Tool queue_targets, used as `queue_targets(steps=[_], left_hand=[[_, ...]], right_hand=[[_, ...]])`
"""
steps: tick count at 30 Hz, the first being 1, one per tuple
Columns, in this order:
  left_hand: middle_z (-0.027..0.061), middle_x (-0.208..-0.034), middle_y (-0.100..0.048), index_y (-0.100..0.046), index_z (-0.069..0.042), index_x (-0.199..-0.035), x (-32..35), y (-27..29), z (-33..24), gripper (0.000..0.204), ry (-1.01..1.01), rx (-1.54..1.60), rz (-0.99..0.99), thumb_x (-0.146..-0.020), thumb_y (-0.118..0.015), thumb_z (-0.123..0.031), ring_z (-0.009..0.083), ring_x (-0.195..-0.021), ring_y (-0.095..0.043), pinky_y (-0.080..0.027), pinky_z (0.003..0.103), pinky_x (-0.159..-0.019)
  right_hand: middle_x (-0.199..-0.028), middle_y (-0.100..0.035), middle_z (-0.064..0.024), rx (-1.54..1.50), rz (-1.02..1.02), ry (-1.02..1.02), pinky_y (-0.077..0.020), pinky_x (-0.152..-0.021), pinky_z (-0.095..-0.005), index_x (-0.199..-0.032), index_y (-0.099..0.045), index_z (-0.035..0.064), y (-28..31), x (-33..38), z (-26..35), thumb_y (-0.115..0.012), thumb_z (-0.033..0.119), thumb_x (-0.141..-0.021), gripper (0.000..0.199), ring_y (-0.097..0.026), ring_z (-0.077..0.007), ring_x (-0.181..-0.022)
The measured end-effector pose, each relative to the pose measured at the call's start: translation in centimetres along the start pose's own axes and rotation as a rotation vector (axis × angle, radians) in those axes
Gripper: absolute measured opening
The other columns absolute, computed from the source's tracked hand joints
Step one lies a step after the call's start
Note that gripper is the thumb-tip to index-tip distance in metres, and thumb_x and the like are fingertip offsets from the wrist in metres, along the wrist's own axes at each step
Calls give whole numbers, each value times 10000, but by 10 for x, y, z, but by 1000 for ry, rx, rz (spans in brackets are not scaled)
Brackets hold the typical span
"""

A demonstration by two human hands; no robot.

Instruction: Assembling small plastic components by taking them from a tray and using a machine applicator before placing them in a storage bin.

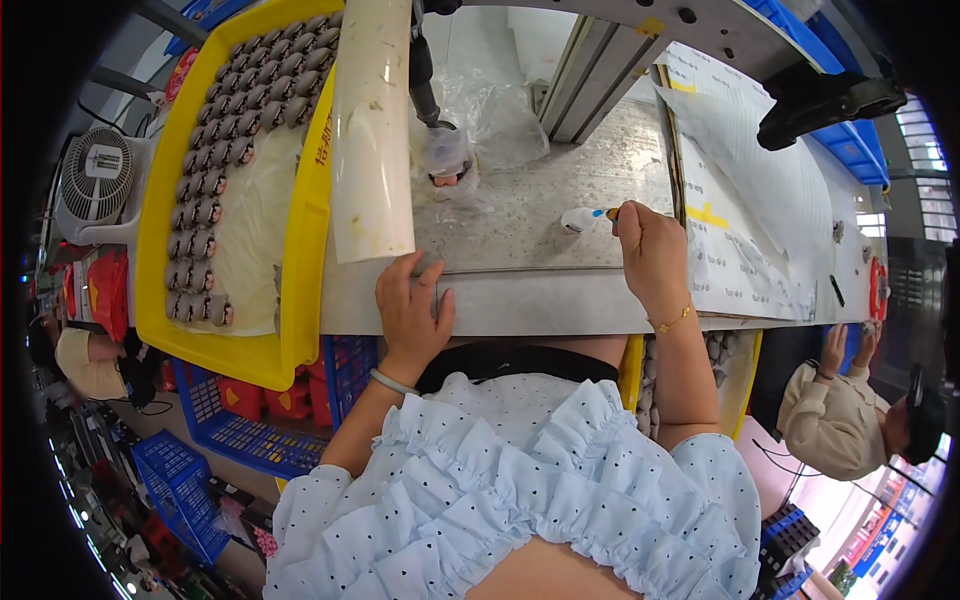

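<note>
My R hand [648, 245] pinches a thin tool [612, 213], axis pointing L at the nearby whitish cup [577, 221]; L hand [412, 308], farther off, grips a grey pc [427, 263].

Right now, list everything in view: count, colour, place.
Trays: two, yellow, left and under table right
Small pieces: many, grey, in both trays
Fan: one, white, far left
Long roll: one, cream, beside left tray
Plastic film: clear, table middle
Post: one, grey metal, upper middle
Clamp: one, black, upper right
Sheets: several, white, table right
Crates: at least two, blue, lower left
Table: one, grey, centre
Co-workers: two, far left and right
Tub: one, whitish, near right hand
Thin tool: one, orange-blue, in right hand
Blouse: one, pale blue, lower middle
Left hand: one, bare, table edge
Right hand: one, bare, above table
Rim clutter: too small to tell
</note>
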State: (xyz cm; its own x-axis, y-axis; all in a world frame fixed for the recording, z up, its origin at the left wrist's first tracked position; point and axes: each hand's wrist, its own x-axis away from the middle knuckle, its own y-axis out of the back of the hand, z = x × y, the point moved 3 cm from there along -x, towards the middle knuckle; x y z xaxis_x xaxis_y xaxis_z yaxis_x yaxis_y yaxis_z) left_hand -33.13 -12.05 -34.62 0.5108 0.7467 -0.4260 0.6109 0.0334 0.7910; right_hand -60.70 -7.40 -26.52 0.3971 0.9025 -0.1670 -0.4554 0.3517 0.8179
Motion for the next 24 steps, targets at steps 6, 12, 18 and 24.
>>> queue_targets(steps=[6, 12, 18, 24], left_hand=[[146, -1228, -449, -541, -86, -1116, 1, -1, -1, 392, 4, -4, 4, -734, -621, -126, 337, -1138, -411, -299, 423, -955], [147, -1205, -450, -538, -93, -1105, -1, -1, -2, 380, -1, -10, 0, -739, -623, -147, 322, -1122, -418, -302, 445, -950], [144, -1203, -451, -542, -91, -1096, -3, -1, 1, 372, -9, -4, -3, -738, -623, -147, 320, -1122, -421, -303, 442, -948], [157, -1216, -450, -549, -82, -1085, 2, 6, 4, 368, 18, -21, 1, -732, -627, -145, 345, -1121, -422, -321, 442, -938]], right_hand=[[-587, -550, -176, 13, 13, -7, -417, -524, -427, -712, -582, 36, 0, 1, -1, -439, 246, -907, 320, -542, -362, -554], [-588, -545, -179, 3, 9, 5, -415, -525, -427, -705, -573, 32, 2, 0, -2, -433, 246, -909, 327, -537, -368, -557], [-603, -552, -185, -6, 5, -23, -421, -533, -427, -720, -586, 30, 1, -1, 1, -431, 247, -911, 327, -542, -374, -571], [-660, -586, -186, -34, 44, -32, -434, -593, -422, -759, -598, 23, 2, -2, 10, -396, 239, -909, 331, -566, -378, -641]])
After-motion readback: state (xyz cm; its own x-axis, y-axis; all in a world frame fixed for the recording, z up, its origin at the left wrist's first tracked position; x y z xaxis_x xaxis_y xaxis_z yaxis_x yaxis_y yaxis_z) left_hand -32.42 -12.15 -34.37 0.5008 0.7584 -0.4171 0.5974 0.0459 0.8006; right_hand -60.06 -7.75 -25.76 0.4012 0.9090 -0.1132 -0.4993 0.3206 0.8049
